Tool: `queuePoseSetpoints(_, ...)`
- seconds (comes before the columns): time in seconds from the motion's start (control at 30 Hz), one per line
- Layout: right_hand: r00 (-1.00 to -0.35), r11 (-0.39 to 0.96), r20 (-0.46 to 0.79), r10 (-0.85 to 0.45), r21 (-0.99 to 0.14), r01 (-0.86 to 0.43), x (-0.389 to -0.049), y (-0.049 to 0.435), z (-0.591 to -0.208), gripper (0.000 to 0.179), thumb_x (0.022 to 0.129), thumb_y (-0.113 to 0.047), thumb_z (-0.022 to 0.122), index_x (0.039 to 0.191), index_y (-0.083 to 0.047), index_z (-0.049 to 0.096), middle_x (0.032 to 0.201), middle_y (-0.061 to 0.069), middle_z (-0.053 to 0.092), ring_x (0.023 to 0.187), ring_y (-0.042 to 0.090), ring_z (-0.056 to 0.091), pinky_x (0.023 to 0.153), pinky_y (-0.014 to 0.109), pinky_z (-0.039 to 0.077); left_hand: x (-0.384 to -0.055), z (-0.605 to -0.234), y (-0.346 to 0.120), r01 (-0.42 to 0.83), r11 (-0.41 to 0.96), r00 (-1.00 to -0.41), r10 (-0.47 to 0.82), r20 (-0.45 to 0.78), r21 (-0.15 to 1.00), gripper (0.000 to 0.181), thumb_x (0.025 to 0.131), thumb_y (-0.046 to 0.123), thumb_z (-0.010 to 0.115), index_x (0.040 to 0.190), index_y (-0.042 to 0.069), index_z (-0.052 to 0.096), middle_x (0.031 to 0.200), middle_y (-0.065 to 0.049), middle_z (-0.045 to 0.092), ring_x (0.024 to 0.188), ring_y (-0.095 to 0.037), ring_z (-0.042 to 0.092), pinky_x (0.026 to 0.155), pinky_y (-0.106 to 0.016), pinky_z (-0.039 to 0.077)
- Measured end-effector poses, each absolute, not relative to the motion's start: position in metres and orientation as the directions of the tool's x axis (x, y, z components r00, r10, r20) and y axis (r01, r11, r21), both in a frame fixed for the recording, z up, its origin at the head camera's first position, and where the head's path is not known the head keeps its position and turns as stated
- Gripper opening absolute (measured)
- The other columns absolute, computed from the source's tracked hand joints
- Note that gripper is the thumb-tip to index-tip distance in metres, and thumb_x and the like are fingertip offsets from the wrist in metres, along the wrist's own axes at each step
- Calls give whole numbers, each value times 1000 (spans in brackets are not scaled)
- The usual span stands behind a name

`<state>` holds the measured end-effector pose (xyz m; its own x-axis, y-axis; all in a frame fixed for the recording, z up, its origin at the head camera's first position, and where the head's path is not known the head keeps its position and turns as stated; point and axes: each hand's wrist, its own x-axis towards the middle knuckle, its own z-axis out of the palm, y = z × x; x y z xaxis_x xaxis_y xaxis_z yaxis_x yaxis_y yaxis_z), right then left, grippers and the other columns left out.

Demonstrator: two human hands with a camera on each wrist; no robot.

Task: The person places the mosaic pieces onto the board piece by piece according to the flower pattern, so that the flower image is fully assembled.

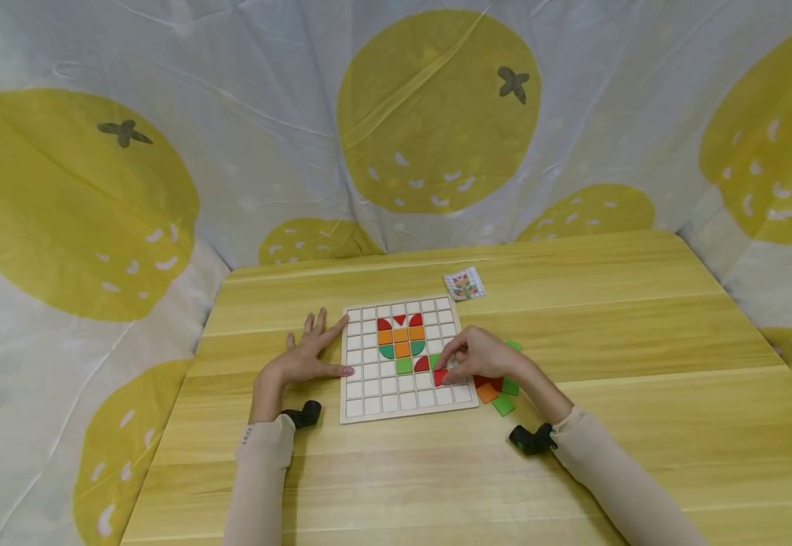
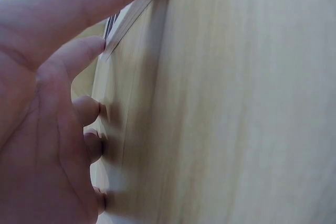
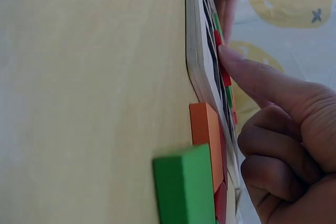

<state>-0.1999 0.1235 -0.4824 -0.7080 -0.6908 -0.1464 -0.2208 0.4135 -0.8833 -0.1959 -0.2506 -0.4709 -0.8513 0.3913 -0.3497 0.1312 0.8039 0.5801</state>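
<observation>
A white gridded wooden board lies on the table with red, orange and green tiles set into a tulip-like pattern. My left hand is spread at the board's left side, its thumb and index finger touching the edge. At the lower right of the pattern, my right hand pinches a red tile between thumb and index finger over the grid. In the right wrist view this red tile shows at a fingertip, tilted above the board, while the other fingers curl in. The exact shape of the tile is partly hidden.
Loose tiles lie beside the board's right edge, among them a green tile and an orange tile, partly under my right hand. A small pattern card rests behind the board. A lemon-print cloth hangs behind the table.
</observation>
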Motion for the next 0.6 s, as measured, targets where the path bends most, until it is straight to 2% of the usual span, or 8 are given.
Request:
queuePoseSetpoints(0.33,-717,414,-167,-676,-892,-183,-198,124,-481,12,86,-12,85,97,-8,82,54,-6,35,51,8,27,50,19,26,-196,-471,-250,132,806,-851,390,-350,577,104,91,47,77,168,22,12,171,-20,-25,156,-44,-28,115,-77,-21)
queuePoseSetpoints(0.6,-738,434,-170,-653,-883,-180,-209,157,-470,15,90,-16,82,104,-11,82,58,-6,34,54,8,28,54,21,30,-196,-470,-249,128,812,-854,382,-353,569,104,91,47,77,168,22,12,171,-20,-24,156,-45,-27,115,-77,-21)
